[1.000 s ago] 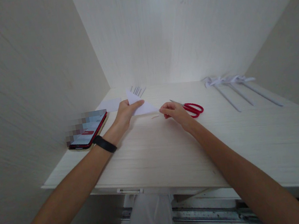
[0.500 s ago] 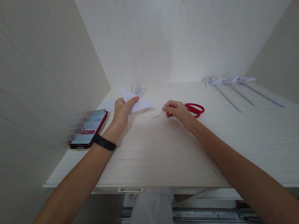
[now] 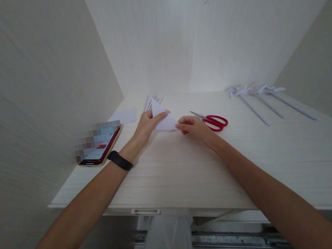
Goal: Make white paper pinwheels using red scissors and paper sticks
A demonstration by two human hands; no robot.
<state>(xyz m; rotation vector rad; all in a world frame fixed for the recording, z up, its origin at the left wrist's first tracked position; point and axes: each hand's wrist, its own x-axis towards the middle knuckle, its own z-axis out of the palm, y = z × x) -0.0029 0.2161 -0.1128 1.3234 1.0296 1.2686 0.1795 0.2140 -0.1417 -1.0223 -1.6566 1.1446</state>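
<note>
My left hand point(image 3: 146, 127), with a black band on its wrist, holds a folded white paper triangle point(image 3: 163, 119) just above the white desk point(image 3: 210, 159). My right hand point(image 3: 192, 127) pinches the paper's right corner with thumb and fingers. Both hands meet at the paper near the back middle of the desk. Red-handled scissors point(image 3: 214, 121) lie just right of my right hand, untouched.
A phone point(image 3: 100, 147) in a red case lies at the left beside a small white sheet point(image 3: 124, 116). Thin paper sticks point(image 3: 152, 101) lie behind the hands. Paper flowers on long stems point(image 3: 259, 98) rest at the back right. Walls close three sides.
My left hand swung the paper down and right, turning it. My right hand moved left from beside the scissors and took hold of the paper's corner.
</note>
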